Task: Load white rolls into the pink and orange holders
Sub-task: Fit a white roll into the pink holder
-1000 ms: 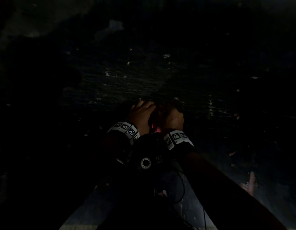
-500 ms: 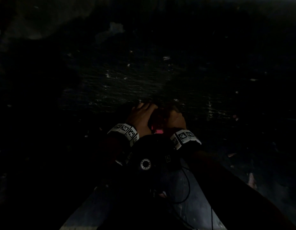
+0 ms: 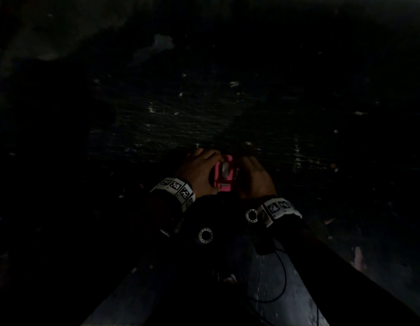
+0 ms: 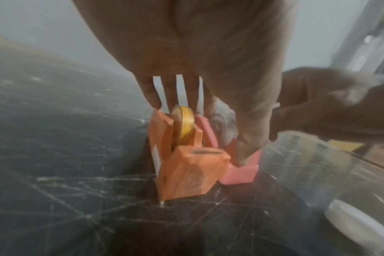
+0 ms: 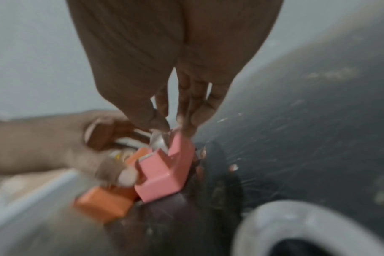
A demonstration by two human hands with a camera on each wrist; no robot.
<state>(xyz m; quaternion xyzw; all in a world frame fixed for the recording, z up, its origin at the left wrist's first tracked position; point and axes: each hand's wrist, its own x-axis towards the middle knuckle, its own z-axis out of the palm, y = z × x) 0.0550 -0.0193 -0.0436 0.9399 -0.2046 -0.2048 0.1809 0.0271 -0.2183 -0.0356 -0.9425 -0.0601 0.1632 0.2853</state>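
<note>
Left hand (image 4: 208, 72): fingers reach down over both holders, the thumb pressed on the pink one's low front step and the fingertips at the tops of the walls behind — a steadying hold on the pair.
Right hand (image 5: 164, 65): just to the right of the left hand, thumb and fingertips drawn together at the top of the pink holder; they seem to pinch the pale roll there, but the blur leaves the grip uncertain.
Orange holder (image 4: 186, 166): under the left fingers, standing on the dark scratched mat (image 4: 55, 190), touching the pink one's side. A yellowish roll (image 4: 183, 124) sits upright in its slot.
Pink holder (image 5: 162, 171): between the two hands, on the thumb side of the left one. The head view shows it framed by both palms.
Pale roll (image 4: 224, 124): upright in the pink slot, near the left thumb; whether it is fully seated cannot be told.
Beyond the hands: only dark, scored mat.
Risk: if the roll goes in crooked, it could jam against a wall or pop back out — the slot looks narrow.
Risk: a downward push with the left hold slack could tip or slide the light holders.
</note>
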